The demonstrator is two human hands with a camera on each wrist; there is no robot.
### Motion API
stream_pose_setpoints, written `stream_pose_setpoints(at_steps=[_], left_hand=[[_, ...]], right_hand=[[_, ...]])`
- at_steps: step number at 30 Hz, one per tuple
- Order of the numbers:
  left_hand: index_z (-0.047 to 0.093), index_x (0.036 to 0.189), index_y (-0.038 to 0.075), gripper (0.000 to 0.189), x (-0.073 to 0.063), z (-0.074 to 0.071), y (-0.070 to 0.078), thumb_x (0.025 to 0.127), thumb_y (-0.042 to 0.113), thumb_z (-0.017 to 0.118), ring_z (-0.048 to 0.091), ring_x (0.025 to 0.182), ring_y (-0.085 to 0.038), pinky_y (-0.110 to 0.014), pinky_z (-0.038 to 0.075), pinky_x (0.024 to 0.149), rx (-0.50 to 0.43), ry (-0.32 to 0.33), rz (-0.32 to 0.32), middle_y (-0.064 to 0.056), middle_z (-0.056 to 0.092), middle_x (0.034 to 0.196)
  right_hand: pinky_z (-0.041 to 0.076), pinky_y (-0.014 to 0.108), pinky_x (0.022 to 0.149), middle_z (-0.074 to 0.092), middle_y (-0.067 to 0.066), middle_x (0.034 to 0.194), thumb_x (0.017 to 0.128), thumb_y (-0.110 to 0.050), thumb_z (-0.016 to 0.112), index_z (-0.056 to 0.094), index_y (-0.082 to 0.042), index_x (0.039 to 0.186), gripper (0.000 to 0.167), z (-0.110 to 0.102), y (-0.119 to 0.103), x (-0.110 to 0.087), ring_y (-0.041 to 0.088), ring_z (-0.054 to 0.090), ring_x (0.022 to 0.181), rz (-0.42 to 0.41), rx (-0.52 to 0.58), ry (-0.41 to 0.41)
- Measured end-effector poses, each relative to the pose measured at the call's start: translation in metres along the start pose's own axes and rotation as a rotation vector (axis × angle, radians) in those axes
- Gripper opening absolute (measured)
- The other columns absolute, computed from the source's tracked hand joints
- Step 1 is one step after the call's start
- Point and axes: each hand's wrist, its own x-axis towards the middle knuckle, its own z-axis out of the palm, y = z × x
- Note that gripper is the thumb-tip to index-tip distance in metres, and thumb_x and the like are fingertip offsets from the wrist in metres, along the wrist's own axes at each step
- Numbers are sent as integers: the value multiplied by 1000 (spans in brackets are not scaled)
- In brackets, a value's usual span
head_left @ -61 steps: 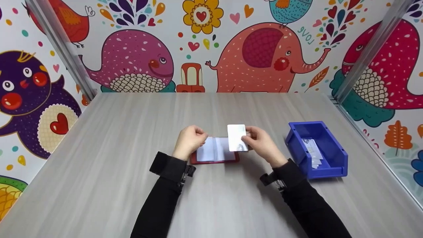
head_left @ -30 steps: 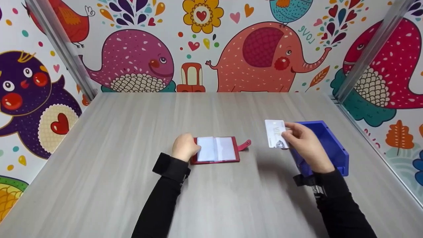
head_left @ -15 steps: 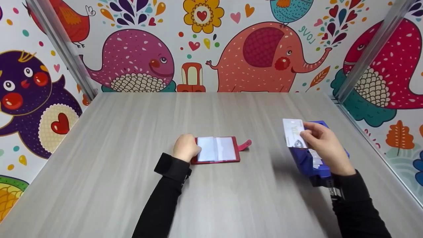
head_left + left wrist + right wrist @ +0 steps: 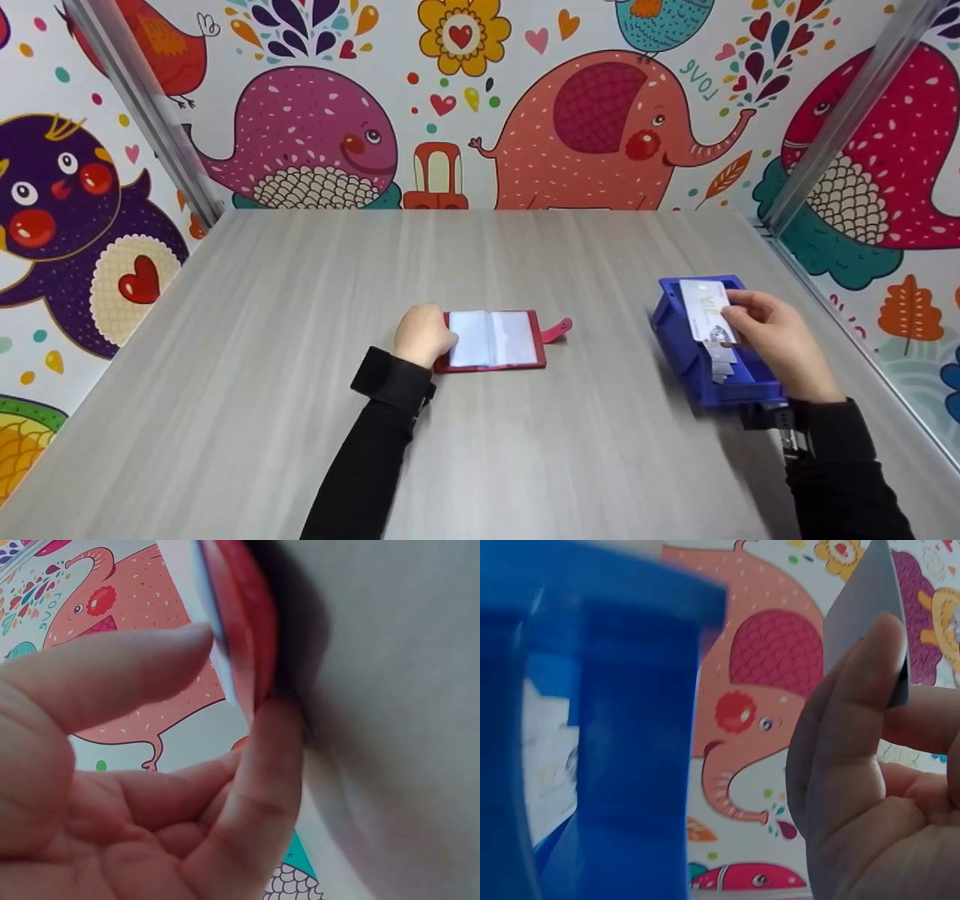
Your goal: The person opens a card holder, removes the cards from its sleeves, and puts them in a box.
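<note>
A small red card holder (image 4: 541, 352) lies spread on the table, its clear sleeves facing up and a pink snap strap (image 4: 556, 330) sticking out to the right. My left hand (image 4: 421, 335) pinches its left edge between thumb and forefinger; the left wrist view shows the red cover (image 4: 255, 622) between them. Over the blue bin, my right hand (image 4: 780, 337) pinches a white card (image 4: 703, 309) with gold lettering by its right side. In the right wrist view that card (image 4: 862, 607) stands on edge between the fingers and thumb.
The blue bin (image 4: 679, 352) stands on the right of the table (image 4: 300, 315). Several white cards (image 4: 721, 364) lie inside it, partly covered by the held card. Walls with printed cartoon animals close off the back and both sides.
My right hand has carried the white card from above the card holder rightward to over the blue bin. The left hand has lowered onto the holder's left edge and pinches it.
</note>
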Motion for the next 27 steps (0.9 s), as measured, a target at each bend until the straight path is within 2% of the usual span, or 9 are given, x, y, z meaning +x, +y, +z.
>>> stream_pose_setpoints(at_steps=[5,8,12,15,19,27], left_hand=[[63,71,0,6,0,1,1,74,3,67,57,71,-26,-39,51,70,9,1,1,-12,65,77],[63,72,0,5,0,2,1,74,3,68,57,71,-25,-38,51,70,11,5,-3,-11,65,77],[64,74,0,6,0,2,1,74,4,69,60,74,-27,-39,51,71,19,9,0,-12,67,80],[64,73,0,6,0,2,0,73,4,69,61,74,-28,-40,51,71,23,10,0,-13,67,80],[63,72,1,7,1,1,0,73,5,69,61,74,-29,-41,51,71,19,12,0,-12,67,80],[63,72,0,6,1,1,0,72,4,69,60,73,-29,-41,51,72,6,9,0,-13,67,80]], right_hand=[[51,20,70,57,3,106,105,-31,47,38,11,143,57,-6,13,4,3,55,84,47,-32,5],[49,20,69,57,11,111,105,-29,46,40,12,142,56,-9,18,5,4,54,84,58,-73,20],[46,19,70,52,24,122,106,-28,43,40,12,142,54,-13,23,6,13,50,90,76,-141,42],[44,18,70,49,28,125,106,-27,40,39,12,142,53,-15,25,6,22,48,95,88,-158,50],[44,17,69,48,30,125,106,-23,39,39,14,141,51,-16,26,6,29,47,98,80,-171,57],[42,17,68,49,33,125,105,-21,40,40,15,139,49,-15,28,7,30,48,99,57,-219,72]])
